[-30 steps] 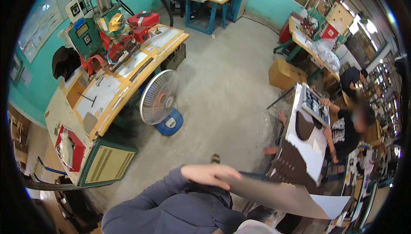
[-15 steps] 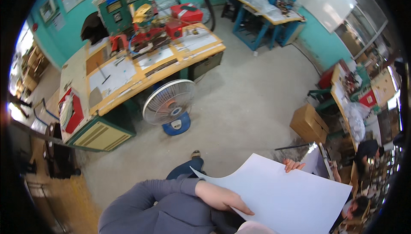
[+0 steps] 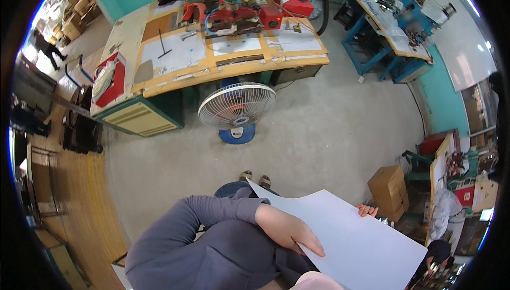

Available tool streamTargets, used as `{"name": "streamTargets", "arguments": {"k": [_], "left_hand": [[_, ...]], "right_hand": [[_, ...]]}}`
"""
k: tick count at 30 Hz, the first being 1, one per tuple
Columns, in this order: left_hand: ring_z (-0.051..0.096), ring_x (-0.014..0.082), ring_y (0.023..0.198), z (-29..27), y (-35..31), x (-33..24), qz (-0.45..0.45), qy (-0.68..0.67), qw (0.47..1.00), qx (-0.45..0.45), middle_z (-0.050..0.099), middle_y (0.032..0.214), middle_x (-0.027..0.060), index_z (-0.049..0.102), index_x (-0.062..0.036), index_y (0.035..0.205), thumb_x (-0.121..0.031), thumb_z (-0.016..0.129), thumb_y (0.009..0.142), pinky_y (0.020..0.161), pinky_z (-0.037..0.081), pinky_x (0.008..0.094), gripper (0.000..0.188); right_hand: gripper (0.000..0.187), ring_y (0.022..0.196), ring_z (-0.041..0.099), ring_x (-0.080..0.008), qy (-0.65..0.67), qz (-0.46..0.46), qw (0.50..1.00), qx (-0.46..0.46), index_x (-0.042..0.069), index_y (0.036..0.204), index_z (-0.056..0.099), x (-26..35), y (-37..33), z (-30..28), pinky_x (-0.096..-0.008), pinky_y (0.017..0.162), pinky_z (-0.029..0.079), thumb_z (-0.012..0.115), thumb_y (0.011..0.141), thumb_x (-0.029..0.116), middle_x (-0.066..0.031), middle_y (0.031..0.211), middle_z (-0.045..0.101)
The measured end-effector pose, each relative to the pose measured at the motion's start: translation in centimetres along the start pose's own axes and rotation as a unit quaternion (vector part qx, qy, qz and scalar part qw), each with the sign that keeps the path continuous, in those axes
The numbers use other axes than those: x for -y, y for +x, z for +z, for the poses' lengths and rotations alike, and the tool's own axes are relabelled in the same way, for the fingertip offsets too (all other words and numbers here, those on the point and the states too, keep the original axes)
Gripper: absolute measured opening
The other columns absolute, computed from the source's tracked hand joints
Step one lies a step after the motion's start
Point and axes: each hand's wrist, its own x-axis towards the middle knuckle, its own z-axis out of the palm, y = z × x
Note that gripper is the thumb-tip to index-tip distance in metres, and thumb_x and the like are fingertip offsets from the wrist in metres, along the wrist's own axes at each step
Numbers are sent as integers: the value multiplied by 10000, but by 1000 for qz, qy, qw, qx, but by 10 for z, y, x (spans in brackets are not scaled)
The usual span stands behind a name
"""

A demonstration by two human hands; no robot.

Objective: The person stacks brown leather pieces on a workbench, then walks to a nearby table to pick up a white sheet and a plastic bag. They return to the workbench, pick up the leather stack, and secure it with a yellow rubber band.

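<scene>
A large, stiff white sheet (image 3: 345,242) lies across the front of my body, one corner tapering to a point on the left. My left hand (image 3: 295,232) grips its near edge, thumb underneath or out of sight and fingers flat over the top. Along the far right edge, the fingertips of my right hand (image 3: 367,210) curl over the sheet; the rest of that hand and its forearm are hidden beneath it. My left arm is in a grey sleeve.
Ahead stands a floor fan (image 3: 237,107) with a blue base, before a workbench (image 3: 234,67) carrying a red machine. To the right are a cardboard box (image 3: 389,192) and another bench (image 3: 436,176). People sit at a far table (image 3: 390,37) and work at lower right.
My body and view have turned to the left, so the benches and fan sit further right. Both feet now show side by side. Both hands still hold the white sheet.
</scene>
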Motion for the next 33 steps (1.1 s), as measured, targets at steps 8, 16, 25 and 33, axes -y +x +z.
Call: {"name": "streamTargets", "arguments": {"k": [8,16,25,33], "left_hand": [[407,336,1266,-14,2,12,-6,29,994,-101,423,1403,162,399,-65,1387,22,574,806,1030,327,380,613],[412,332,1263,-15,7,12,-32,33,990,-136,424,1404,158,410,-75,1385,26,560,827,1028,333,375,586],[411,328,1266,-19,18,15,-39,45,986,-154,434,1393,161,411,-68,1381,39,567,828,1032,330,371,585],[403,325,1278,-21,27,16,-56,38,987,-145,433,1392,163,405,-59,1383,51,568,813,1043,324,370,603]], "right_hand": [[225,779,465,-204,11,55,997,58,42,1054,502,-30,52,6,-362,925,357,401,960,219,-80,871,512],[255,835,455,-211,22,87,992,88,42,1092,486,-47,75,7,-367,941,349,399,958,242,-85,932,497],[295,899,445,-219,28,98,990,96,43,1134,467,-56,86,2,-374,958,340,397,957,267,-92,1001,481],[333,956,435,-226,22,103,991,85,43,1172,451,-59,90,3,-380,974,331,395,955,289,-97,1061,466]]}}
